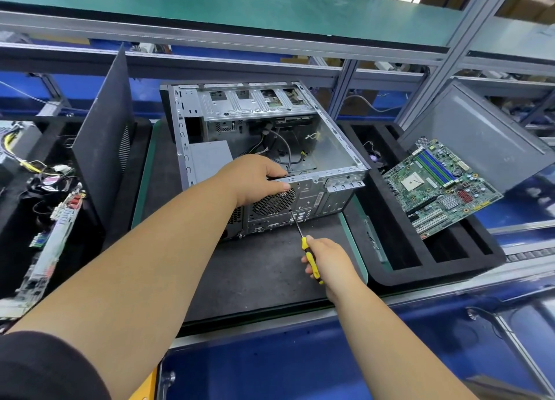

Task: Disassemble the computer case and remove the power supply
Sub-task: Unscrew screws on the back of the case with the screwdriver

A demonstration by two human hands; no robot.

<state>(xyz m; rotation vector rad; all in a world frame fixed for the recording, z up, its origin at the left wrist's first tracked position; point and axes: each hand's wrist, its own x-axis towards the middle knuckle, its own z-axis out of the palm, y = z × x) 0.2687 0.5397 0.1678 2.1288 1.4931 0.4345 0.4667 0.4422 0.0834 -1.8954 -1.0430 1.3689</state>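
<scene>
The open case [264,147] lies on the mat [264,267]; the power supply [210,159] sits inside at its left. Left hand [255,180] grips the rear rim. Right hand [330,261] clasps a screwdriver [303,237], tip at the rear panel.

Single head-worn wide-angle view: directed forward and down, from close above the workbench; computer case [264,159] centred, both forearms seen reaching in from the near edge.
</scene>
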